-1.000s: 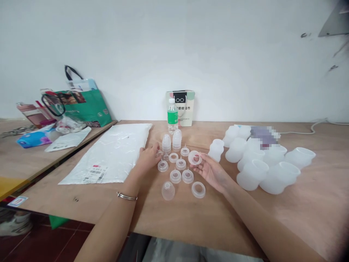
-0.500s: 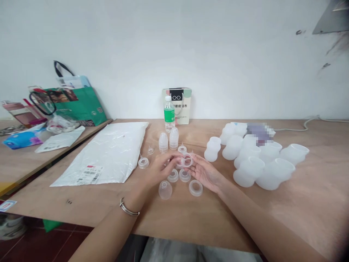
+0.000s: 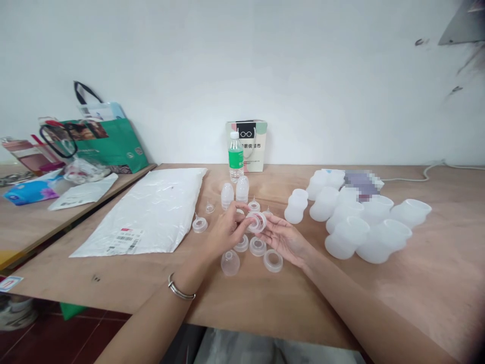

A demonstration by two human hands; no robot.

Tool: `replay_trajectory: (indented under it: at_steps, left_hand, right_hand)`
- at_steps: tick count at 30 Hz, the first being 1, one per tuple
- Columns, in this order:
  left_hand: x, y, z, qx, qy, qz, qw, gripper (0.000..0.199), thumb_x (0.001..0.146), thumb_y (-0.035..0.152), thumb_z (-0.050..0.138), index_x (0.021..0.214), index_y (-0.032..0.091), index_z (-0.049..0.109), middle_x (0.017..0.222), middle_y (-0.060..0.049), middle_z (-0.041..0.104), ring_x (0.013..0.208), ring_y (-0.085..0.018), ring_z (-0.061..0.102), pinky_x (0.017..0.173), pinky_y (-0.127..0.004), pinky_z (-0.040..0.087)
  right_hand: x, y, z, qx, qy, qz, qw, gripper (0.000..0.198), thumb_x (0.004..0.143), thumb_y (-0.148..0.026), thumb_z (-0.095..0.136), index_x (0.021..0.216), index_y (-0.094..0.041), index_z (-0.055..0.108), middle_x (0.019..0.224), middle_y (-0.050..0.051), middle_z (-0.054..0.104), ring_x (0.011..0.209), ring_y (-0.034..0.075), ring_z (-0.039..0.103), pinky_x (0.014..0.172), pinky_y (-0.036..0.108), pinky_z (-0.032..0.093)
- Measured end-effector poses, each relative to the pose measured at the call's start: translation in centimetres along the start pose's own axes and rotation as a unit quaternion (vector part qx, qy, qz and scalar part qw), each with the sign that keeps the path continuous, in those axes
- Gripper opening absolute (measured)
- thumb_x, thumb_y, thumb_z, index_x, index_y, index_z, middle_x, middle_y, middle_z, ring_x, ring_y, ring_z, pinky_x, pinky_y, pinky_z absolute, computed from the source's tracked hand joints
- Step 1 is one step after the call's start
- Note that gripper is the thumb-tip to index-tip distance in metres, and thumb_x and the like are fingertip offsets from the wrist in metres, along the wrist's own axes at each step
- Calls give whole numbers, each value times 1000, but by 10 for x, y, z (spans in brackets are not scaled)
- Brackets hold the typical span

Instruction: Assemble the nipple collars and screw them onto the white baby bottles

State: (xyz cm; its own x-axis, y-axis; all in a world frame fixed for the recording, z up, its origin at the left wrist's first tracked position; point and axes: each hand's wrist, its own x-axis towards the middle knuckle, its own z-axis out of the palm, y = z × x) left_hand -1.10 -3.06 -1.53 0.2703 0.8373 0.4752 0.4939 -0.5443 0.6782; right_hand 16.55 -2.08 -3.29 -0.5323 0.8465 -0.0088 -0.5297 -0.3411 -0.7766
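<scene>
Rings (image 3: 242, 244) partly hidden behind the hands (image 3: 223, 232), purplish item (image 3: 364, 181) pixelated, shoe (image 3: 17, 315) cut off at left edge

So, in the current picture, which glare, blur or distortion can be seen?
Head view: the clear parts in the left hand and right hand look soft, their edges hard to separate; head view: small glints on the white bag, a pale sheen on the table at right; head view: a pixel mosaic covers something behind the cups.
</scene>
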Motion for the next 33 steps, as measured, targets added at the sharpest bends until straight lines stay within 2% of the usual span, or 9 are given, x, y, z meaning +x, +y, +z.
replay_trajectory:
  at_steps: [5, 8, 11, 14, 16, 18, 23, 28, 33]
  left_hand:
    - [-3, 1, 6, 15, 22, 18, 999, 18, 87, 32, 50, 102, 22, 46, 60, 5, 62, 52, -12, 56, 51, -24, 41]
    - [-8, 0, 4, 5, 97, 74, 992, 9, 89, 27, 48, 92, 20, 51, 61, 4, 58, 50, -10, 53, 52, -24, 42]
    - [-10, 2, -4, 12, 167, 117, 979, 20, 92, 25, 41, 78, 19, 54, 61, 1, 55, 57, -11, 53, 59, -26, 44]
    - [-7, 8, -10, 54, 103, 157, 981, 27, 94, 29, 35, 99, 19, 59, 90, -7, 62, 85, -17, 57, 78, -33, 46]
    - [-4, 11, -9, 78, 28, 170, 982, 41, 89, 40, 47, 125, 20, 47, 115, -12, 57, 104, -22, 54, 89, -38, 44]
    - [-3, 12, -5, 102, -18, 166, 981, 62, 79, 44, 61, 132, 21, 40, 123, -12, 53, 112, -25, 50, 94, -40, 43]
    - [-2, 17, 1, 94, 14, 150, 984, 39, 79, 31, 64, 115, 21, 52, 106, -7, 60, 99, -19, 56, 86, -33, 47]
    - [-2, 24, 0, 116, 46, 143, 982, 34, 77, 31, 66, 107, 18, 56, 91, -5, 59, 85, -17, 57, 74, -30, 48]
    - [-4, 22, 5, 116, 59, 169, 977, 34, 75, 35, 67, 103, 19, 58, 85, -4, 58, 78, -16, 56, 69, -28, 48]
  right_hand:
    - [1, 3, 3, -65, 16, -52, 996, 19, 66, -25, 77, 83, -19, 71, 83, 0, 70, 78, 11, 64, 76, 22, 49]
    - [3, 4, 3, -62, 49, -58, 995, 20, 60, -25, 81, 75, -19, 70, 76, -1, 68, 71, 9, 61, 69, 20, 48]
    - [3, 2, 1, -49, 63, -54, 995, 22, 58, -23, 82, 74, -19, 69, 76, -2, 66, 70, 8, 60, 67, 18, 48]
    - [2, 0, 2, -50, 58, -48, 996, 22, 59, -23, 81, 75, -18, 68, 75, -2, 65, 68, 8, 59, 66, 19, 48]
    - [1, 0, 3, -54, 47, -42, 997, 22, 60, -24, 81, 77, -19, 68, 73, -2, 64, 64, 8, 57, 64, 20, 47]
    - [1, 1, 4, -58, 39, -33, 997, 23, 59, -25, 81, 77, -19, 67, 72, -2, 64, 64, 8, 56, 63, 20, 47]
    - [2, 2, 3, -86, 30, -47, 995, 26, 56, -29, 83, 73, -20, 65, 72, -2, 62, 68, 10, 55, 65, 22, 45]
    - [3, -3, 1, -160, 29, -111, 980, 25, 60, -37, 79, 67, -19, 63, 68, -1, 62, 68, 12, 54, 67, 24, 43]
    - [4, -3, 0, -194, 51, -99, 975, 20, 61, -32, 78, 66, -19, 63, 67, -1, 62, 64, 12, 53, 62, 24, 42]
